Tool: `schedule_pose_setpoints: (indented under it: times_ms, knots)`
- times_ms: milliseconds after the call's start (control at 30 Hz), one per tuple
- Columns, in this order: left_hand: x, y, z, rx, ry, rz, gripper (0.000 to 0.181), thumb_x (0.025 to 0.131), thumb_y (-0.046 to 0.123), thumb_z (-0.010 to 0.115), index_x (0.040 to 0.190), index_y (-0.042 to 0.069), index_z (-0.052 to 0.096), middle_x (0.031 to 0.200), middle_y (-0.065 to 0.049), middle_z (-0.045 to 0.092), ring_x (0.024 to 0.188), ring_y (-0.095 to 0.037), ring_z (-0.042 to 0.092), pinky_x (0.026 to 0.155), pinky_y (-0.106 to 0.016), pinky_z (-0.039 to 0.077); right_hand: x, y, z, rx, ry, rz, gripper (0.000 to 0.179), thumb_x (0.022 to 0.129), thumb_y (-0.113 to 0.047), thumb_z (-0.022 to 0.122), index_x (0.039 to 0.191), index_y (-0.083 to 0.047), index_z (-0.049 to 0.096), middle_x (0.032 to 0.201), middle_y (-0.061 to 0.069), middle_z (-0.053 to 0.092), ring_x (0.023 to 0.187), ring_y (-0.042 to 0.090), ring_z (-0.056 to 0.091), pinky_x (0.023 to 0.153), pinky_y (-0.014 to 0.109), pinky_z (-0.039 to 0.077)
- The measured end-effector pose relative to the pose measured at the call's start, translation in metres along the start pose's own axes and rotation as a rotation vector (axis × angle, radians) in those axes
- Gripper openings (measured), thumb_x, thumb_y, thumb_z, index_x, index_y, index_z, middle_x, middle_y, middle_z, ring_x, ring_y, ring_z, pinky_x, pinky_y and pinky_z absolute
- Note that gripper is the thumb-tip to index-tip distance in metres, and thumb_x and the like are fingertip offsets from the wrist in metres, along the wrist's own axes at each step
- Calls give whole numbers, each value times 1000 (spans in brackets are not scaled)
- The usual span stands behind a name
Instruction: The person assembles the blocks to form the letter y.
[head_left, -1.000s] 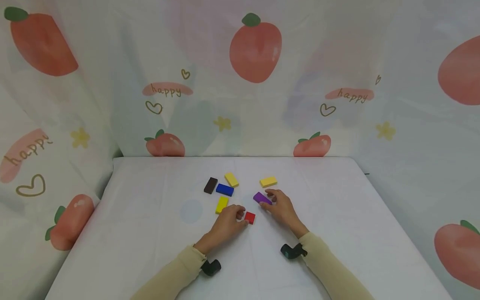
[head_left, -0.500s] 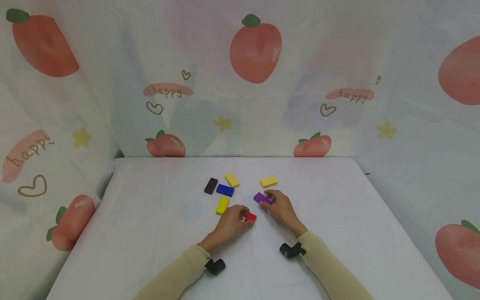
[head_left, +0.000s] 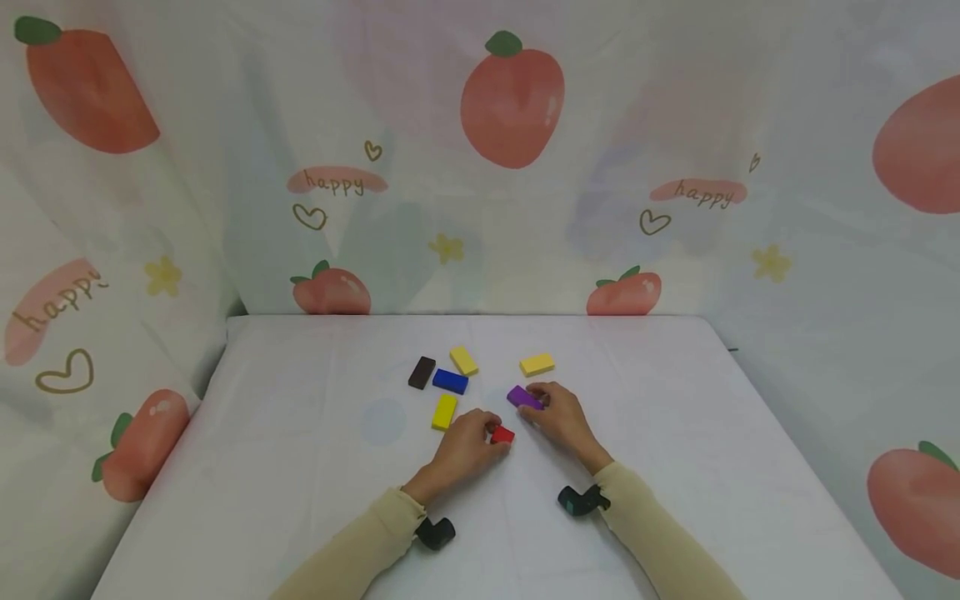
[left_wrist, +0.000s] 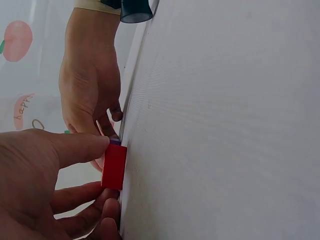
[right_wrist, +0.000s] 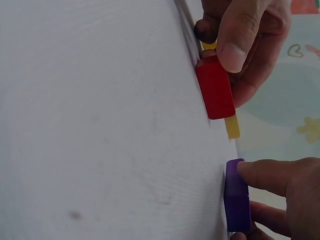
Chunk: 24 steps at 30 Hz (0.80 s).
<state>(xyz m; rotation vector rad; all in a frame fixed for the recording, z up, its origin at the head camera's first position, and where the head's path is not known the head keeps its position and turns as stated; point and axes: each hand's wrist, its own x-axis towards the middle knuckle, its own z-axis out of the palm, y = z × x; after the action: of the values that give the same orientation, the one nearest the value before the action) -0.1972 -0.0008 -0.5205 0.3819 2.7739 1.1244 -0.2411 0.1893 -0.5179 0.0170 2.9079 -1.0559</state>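
A small red rectangular block (head_left: 502,435) sits on the white table in front of my left hand (head_left: 467,448). My left thumb and fingers pinch it; in the left wrist view the thumb lies on one end of the red block (left_wrist: 114,167) and fingers at the other. Further back and to the right, my right hand (head_left: 558,414) holds a purple block (head_left: 522,397). The right wrist view has the thumb at the upper end of the purple block (right_wrist: 237,195) and fingers by its lower end. The two blocks are apart.
Behind the left hand lie a bright yellow block (head_left: 444,412), a blue block (head_left: 451,381), a black block (head_left: 422,372) and a pale yellow block (head_left: 463,361). Another pale yellow block (head_left: 537,364) lies beyond the purple one. A printed curtain (head_left: 420,100) hangs at the back.
My left hand has moved slightly right, its thumb and fingers coming around the red block, which has shifted and turned a little. The right hand stays nearly still on the purple block.
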Motion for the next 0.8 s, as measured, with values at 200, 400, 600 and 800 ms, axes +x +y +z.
schedule_pose_setpoints:
  times_ms: [200, 400, 600, 800]
  knots:
    - [-3, 0, 0, 18, -7, -5, 38, 84, 29, 77, 115, 10, 69, 92, 1, 61, 79, -11, 51, 69, -21, 44, -1, 1, 2, -5, -3, 14, 47, 85, -28, 74, 127, -10, 63, 113, 12, 65, 99, 25, 58, 83, 40, 50]
    - [-4, 1, -3, 13, -15, -19, 38, 85, 29, 76, 117, 10, 69, 95, 0, 62, 83, -11, 53, 73, -22, 48, 3, 3, 2, -18, -6, 14, 45, 86, -28, 74, 126, -11, 63, 113, 12, 64, 100, 25, 58, 87, 43, 50]
    - [-5, -1, -3, -10, -31, -27, 39, 86, 28, 76, 119, 10, 68, 100, -1, 64, 87, -12, 56, 79, -25, 52, 3, 3, -1, -4, -13, -2, 44, 86, -26, 74, 126, -10, 64, 113, 12, 64, 101, 25, 59, 88, 43, 51]
    - [-7, -5, -4, -28, -42, -17, 40, 86, 25, 76, 121, 8, 67, 100, -1, 63, 88, -11, 58, 80, -24, 53, 0, 2, -4, 0, -22, -15, 43, 86, -25, 73, 124, -9, 64, 115, 13, 65, 102, 26, 60, 89, 44, 51]
